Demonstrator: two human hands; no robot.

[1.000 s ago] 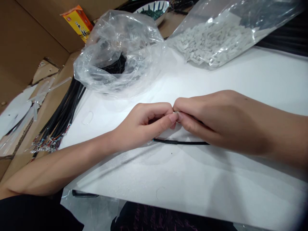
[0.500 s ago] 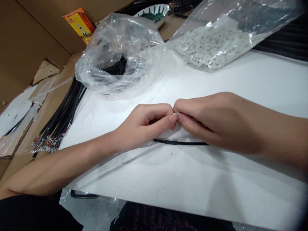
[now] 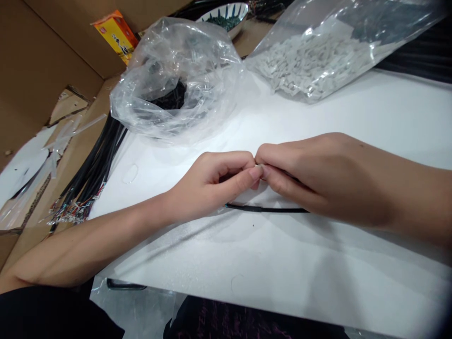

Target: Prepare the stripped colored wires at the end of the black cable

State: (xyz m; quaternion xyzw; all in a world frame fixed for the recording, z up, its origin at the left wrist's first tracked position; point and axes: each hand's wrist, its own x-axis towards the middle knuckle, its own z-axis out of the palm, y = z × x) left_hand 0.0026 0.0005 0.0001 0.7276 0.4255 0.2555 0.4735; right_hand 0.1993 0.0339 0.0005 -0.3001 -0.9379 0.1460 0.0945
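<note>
Across the last second almost nothing has changed: the two hands hold nearly the same pose, and only the view has shifted slightly. The hands are together above a white table (image 3: 353, 268), fingertips meeting at its middle. The left hand (image 3: 208, 187) and right hand (image 3: 310, 179) are both curled closed, pinching a small pale piece (image 3: 259, 165) that is mostly hidden by the fingers, so its exact form cannot be told. A thin black cable (image 3: 278, 210) lies directly beneath the hands, running along the table from under the left hand's heel to under the right palm. It carries a slightly thicker sleeve (image 3: 251, 208) near its left end.

Beyond the table's far edge on the left, a clear plastic bag (image 3: 176, 80) sits around a coil of black cable. To its right, on the table's far side, lies a clear bag of small pale grey connectors (image 3: 310, 61). Off the table's left edge, a bundle of black cables (image 3: 95, 172) ends in frayed, multicoloured wires (image 3: 76, 209) on flattened cardboard (image 3: 67, 106). Further away, past the table, sit a patterned ceramic bowl (image 3: 222, 14) and a yellow-orange box (image 3: 115, 35).
</note>
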